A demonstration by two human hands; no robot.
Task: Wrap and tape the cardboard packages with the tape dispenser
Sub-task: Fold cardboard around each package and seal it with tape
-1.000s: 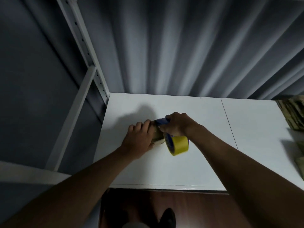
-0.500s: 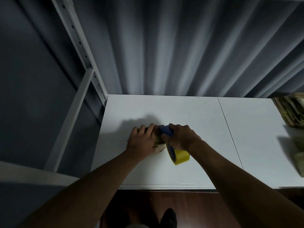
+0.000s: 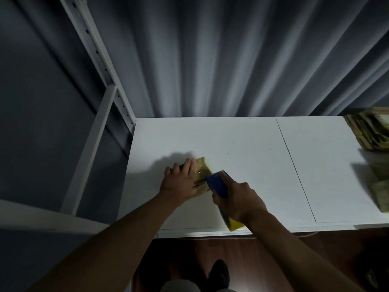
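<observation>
A small cardboard package [image 3: 202,168] with shiny tape on it lies on the white table [image 3: 242,144]. My left hand [image 3: 180,181] rests flat on its left part and covers much of it. My right hand [image 3: 236,202] grips the blue tape dispenser [image 3: 217,183], whose front end touches the package's right edge. The yellow tape roll [image 3: 233,225] sticks out below my right hand, near the table's front edge.
A stack of flattened cardboard [image 3: 370,128] lies at the table's far right corner, with more cardboard pieces [image 3: 381,186] along the right edge. A white shelf post [image 3: 99,60] rises at the left. Grey curtains hang behind. The floor and my shoe [image 3: 219,272] are below.
My right hand has drawn the dispenser back toward me and to the right, off the package top. The package's far end now shows. My left hand has stayed on the package.
</observation>
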